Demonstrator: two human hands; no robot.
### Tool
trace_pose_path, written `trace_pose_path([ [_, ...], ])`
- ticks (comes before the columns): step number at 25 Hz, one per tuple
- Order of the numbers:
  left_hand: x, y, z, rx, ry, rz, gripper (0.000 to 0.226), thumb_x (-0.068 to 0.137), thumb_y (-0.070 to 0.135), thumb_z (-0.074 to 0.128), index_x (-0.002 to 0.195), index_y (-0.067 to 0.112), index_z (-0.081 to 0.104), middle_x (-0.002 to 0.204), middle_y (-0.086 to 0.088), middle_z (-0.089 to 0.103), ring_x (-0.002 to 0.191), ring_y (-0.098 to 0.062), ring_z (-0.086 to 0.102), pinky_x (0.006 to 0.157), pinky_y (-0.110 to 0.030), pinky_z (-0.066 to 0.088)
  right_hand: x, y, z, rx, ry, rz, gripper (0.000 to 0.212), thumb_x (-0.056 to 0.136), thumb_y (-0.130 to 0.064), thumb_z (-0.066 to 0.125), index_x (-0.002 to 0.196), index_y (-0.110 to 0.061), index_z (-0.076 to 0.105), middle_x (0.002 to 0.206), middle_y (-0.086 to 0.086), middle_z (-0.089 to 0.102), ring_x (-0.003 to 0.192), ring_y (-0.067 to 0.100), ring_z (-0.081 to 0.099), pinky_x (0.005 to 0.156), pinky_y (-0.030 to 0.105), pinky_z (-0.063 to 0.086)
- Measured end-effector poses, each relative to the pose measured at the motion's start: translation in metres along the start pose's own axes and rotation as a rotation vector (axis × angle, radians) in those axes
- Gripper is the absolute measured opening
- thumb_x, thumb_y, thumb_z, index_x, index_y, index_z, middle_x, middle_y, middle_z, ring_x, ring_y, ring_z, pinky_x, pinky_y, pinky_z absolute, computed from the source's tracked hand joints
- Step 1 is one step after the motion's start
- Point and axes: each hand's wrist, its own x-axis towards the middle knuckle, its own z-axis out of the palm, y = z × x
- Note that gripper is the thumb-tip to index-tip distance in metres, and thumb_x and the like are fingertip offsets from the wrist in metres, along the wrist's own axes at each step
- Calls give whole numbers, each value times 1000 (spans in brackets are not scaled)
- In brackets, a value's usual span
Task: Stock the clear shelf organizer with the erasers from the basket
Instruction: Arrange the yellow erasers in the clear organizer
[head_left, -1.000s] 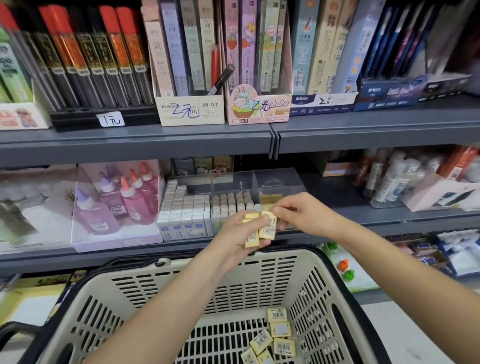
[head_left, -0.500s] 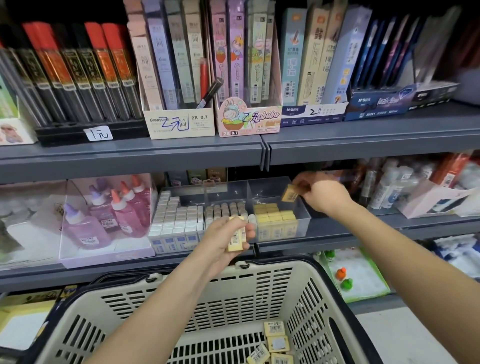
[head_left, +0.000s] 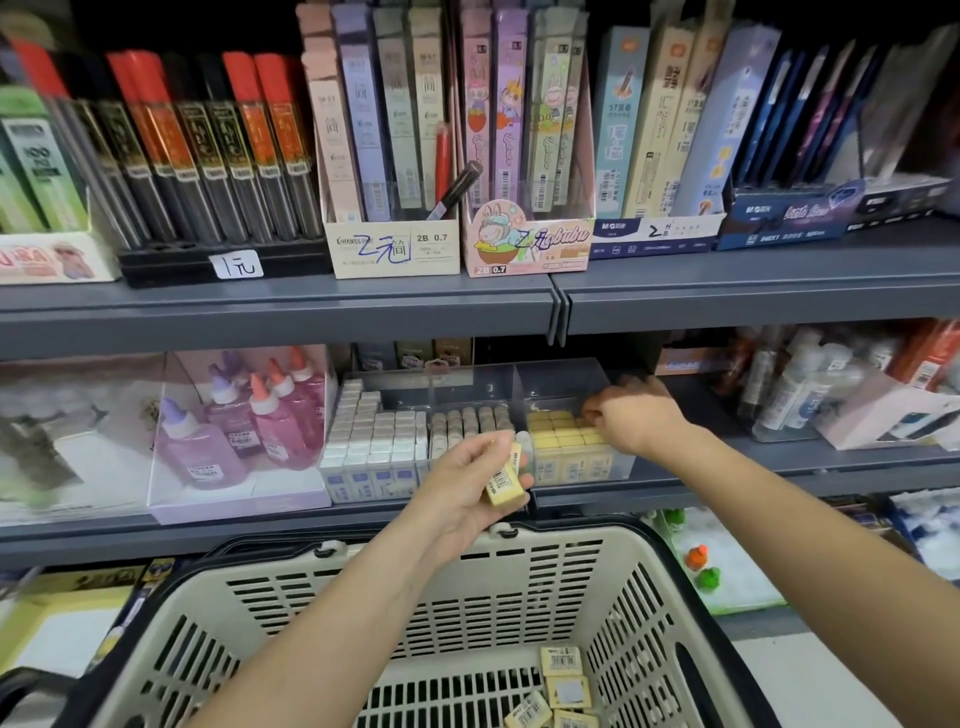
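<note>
Filling the organizer's (head_left: 561, 374) right compartment is the step in hand, I judge. My right hand (head_left: 631, 415) reaches over the yellow rows (head_left: 563, 434) there, fingers curled down onto them. I cannot tell whether they pinch anything. My left hand (head_left: 467, 483) hovers before the shelf's (head_left: 753, 475) front edge, above the basket's (head_left: 582, 540) far rim, gripping a yellow eraser (head_left: 505, 482). More erasers (head_left: 565, 688) lie at the basket's near right. Next, the right hand should take the left's eraser and slot it upright beside the rows.
</note>
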Motion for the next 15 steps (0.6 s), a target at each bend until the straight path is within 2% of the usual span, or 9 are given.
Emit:
trace_pose_path([
  [2, 0, 0, 0, 7, -10, 4, 22, 89, 19, 57, 106, 6, 60, 90, -10, 72, 75, -18, 69, 58, -25, 56, -12, -8, -6, 108, 180, -13, 28, 95, -28, 38, 102, -26, 65, 109, 1, 65, 108, 25, 51, 92, 35, 33],
  [3, 0, 0, -1, 23, -12, 7, 22, 89, 19, 56, 105, 4, 59, 89, -9, 73, 75, -17, 68, 58, -25, 55, -20, -15, -10, 291, 242, -28, 28, 95, -33, 42, 94, -22, 67, 96, 2, 67, 98, 23, 57, 85, 34, 39],
  [5, 2, -2, 0, 47, -22, 5, 22, 89, 20, 57, 103, 3, 59, 89, -10, 72, 76, -17, 69, 58, -24, 55, -37, -32, -20, 738, 167, -99, 34, 92, -39, 50, 80, -14, 69, 74, 0, 66, 72, 12, 60, 67, 28, 44],
  [6, 2, -3, 1, 48, -32, -1, 21, 89, 20, 58, 102, 3, 59, 89, -11, 71, 76, -18, 69, 59, -24, 55, -46, -41, -24, 837, 84, -144, 31, 90, -39, 54, 82, -14, 71, 72, -2, 66, 66, 7, 58, 64, 25, 45],
  [9, 3, -11, 5, 43, -67, -18, 19, 88, 20, 59, 97, 4, 62, 85, -10, 73, 76, -19, 69, 62, -25, 56, -60, -51, -21, 828, 16, -162, 18, 86, -32, 63, 94, -18, 71, 75, -12, 63, 64, -2, 53, 64, 16, 44],
  [12, 6, -12, 10, -8, -59, -51, 18, 89, 17, 58, 89, 1, 66, 81, -12, 73, 76, -20, 69, 69, -26, 58, -60, -33, -18, 928, 37, -80, 10, 84, -23, 67, 89, -15, 70, 74, -10, 62, 69, 7, 57, 75, 28, 52],
  [15, 10, -7, 9, -76, 1, -92, 10, 88, 5, 58, 91, -3, 62, 76, -16, 71, 78, -25, 67, 59, -24, 56, -47, -4, -19, 1020, 148, 78, 7, 83, -16, 68, 89, -14, 69, 78, -2, 67, 74, 14, 63, 79, 33, 53],
])
